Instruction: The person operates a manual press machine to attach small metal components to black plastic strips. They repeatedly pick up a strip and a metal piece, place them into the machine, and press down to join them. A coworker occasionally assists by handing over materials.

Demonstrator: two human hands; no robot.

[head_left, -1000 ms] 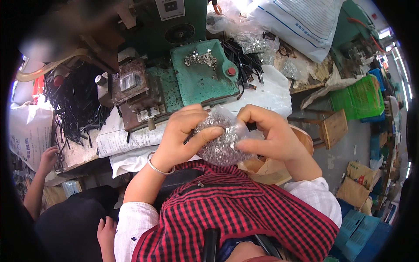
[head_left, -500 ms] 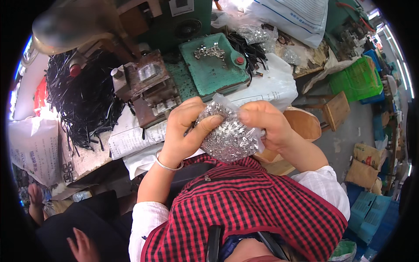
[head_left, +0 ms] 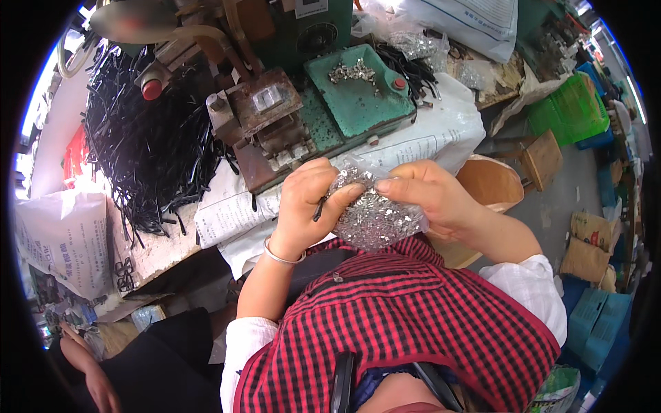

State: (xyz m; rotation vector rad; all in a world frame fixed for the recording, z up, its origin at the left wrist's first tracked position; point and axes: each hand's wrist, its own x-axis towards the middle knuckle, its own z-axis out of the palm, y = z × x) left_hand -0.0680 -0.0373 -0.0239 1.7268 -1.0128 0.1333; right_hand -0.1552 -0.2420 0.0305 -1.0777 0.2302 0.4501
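Left hand (head_left: 303,199): curled, pinching bag (head_left: 379,224).
Right hand (head_left: 435,199): pinching too, shifted up since a second ago.
Bag: so we're gripping near its top, both sides.

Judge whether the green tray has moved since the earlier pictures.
No. The green tray keeps its place right of the rusty metal block; both shift together as the view moves.

The only view looks from the person's head, downward and slightly forward, through a wide fisheye lens; it shows quite near the left hand (head_left: 303,199) and the right hand (head_left: 435,198), with the workbench (head_left: 162,249) farther.
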